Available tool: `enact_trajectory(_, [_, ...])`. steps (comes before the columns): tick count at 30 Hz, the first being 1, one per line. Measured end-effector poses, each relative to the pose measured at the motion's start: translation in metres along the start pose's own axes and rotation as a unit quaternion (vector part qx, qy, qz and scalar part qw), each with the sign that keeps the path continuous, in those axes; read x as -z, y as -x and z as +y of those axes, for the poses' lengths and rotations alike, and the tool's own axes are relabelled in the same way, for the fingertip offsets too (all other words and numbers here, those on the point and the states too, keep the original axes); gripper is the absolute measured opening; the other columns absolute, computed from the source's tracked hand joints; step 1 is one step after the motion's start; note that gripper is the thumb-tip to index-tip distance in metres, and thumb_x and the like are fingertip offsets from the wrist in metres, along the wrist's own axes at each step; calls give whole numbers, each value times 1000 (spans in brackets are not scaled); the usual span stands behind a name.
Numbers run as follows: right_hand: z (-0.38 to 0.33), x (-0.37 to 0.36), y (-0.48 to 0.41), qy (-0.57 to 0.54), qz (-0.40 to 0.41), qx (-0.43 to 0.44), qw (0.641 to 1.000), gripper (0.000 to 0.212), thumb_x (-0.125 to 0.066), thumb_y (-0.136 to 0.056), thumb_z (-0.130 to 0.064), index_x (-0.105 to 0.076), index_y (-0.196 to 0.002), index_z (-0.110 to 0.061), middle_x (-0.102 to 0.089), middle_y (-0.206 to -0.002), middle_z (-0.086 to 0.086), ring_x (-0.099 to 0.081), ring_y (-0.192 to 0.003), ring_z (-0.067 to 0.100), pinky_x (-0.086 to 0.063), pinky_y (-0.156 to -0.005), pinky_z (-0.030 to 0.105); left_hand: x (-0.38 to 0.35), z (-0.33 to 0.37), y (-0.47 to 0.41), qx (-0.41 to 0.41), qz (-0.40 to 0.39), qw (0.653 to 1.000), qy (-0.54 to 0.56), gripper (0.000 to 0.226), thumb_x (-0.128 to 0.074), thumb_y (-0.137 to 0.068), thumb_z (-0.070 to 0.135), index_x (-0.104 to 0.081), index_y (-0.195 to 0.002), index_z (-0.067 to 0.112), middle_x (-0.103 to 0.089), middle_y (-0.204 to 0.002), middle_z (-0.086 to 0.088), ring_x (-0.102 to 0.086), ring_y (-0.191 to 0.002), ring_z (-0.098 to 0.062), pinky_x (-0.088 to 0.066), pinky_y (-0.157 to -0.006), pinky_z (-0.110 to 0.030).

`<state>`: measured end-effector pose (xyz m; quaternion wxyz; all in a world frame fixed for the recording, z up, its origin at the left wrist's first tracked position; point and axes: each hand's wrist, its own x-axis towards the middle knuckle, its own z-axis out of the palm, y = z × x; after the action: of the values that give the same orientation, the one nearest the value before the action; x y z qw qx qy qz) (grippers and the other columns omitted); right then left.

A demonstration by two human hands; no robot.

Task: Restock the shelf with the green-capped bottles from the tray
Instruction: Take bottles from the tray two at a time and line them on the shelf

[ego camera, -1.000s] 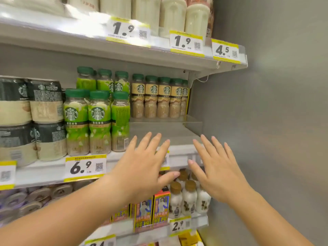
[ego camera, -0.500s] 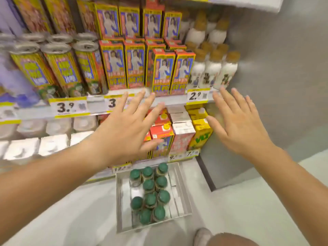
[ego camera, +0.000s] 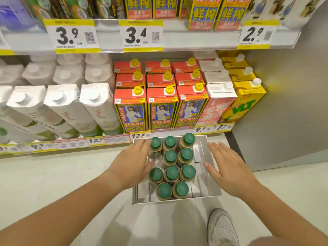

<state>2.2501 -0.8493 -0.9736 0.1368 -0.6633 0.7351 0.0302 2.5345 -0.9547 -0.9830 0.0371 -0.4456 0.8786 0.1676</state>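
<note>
A metal tray [ego camera: 209,190] sits on the floor in front of the bottom shelf. Several green-capped bottles [ego camera: 171,173] stand upright in its left and middle part. My left hand [ego camera: 132,162] hovers flat over the tray's left edge, fingertips next to the far-left bottle [ego camera: 155,143], holding nothing. My right hand [ego camera: 229,166] is spread flat above the tray's right side, empty, apart from the bottles. The shelf row with matching bottles is out of view.
The bottom shelf holds white cartons [ego camera: 95,107], red-topped cartons [ego camera: 161,107] and yellow cartons [ego camera: 246,100] just behind the tray. A grey wall [ego camera: 284,103] stands at the right. A white shoe [ego camera: 221,228] is on the floor near the tray.
The view has swung down from the upper bottle shelf to the floor. Both open hands have dropped from shelf height to just above the tray.
</note>
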Motion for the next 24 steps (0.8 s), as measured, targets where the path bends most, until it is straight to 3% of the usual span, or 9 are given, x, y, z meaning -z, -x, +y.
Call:
enact_trajectory(3, [4, -25, -21, -109, -39, -20, 993, 60, -32, -101, -45, -20, -154, -20, -37, -154, 3, -27, -144, 18, -24, -115, 33, -28, -8, -14, 93, -29, 986, 138, 52, -53, -97, 24, -34, -144, 12, -45, -141, -8, -52, -124, -27, -43, -100, -34])
enact_trajectory(7, [10, -45, -55, -247, -56, -50, 966, 55, -47, -100, -33, -28, -151, -23, -45, -149, 2, -40, -137, 17, -33, -110, 32, -50, -19, -44, 190, -32, 955, 225, 60, -63, -91, 16, -37, -145, 8, -54, -140, -14, -57, -122, -29, -44, -100, -33])
enact_trajectory(10, [6, -48, -75, -317, -27, -45, 947, 49, -60, -95, -26, -43, -141, -29, -57, -135, -5, -50, -127, 13, -39, -104, 31, -61, -25, -62, 204, -16, 944, 259, 60, -71, -86, 18, -46, -141, 12, -59, -135, -10, -60, -117, -28, -50, -99, -39])
enact_trajectory(14, [7, -57, -92, -425, -14, -29, 905, 47, -69, -89, -11, -56, -133, -25, -62, -130, -7, -55, -122, 11, -41, -110, 40, -67, -25, -75, 189, -24, 936, 297, 66, -84, -74, 14, -56, -134, 16, -65, -128, -1, -59, -118, -21, -48, -101, -37])
enact_trajectory(19, [7, -56, -100, -541, -27, -30, 840, 45, -74, -83, -6, -65, -120, -29, -69, -121, -13, -61, -116, 4, -44, -106, 31, -81, -18, -79, 187, -4, 926, 329, 56, -89, -69, 19, -64, -119, 17, -73, -111, -2, -65, -105, -19, -52, -96, -36])
enact_trajectory(24, [5, -57, -107, -558, -38, -23, 829, 41, -78, -79, -7, -69, -117, -18, -74, -115, -7, -65, -112, 7, -46, -102, 30, -84, -10, -81, 210, 58, 917, 334, 47, -88, -70, 16, -68, -113, 16, -75, -104, -2, -66, -97, -16, -44, -83, -20])
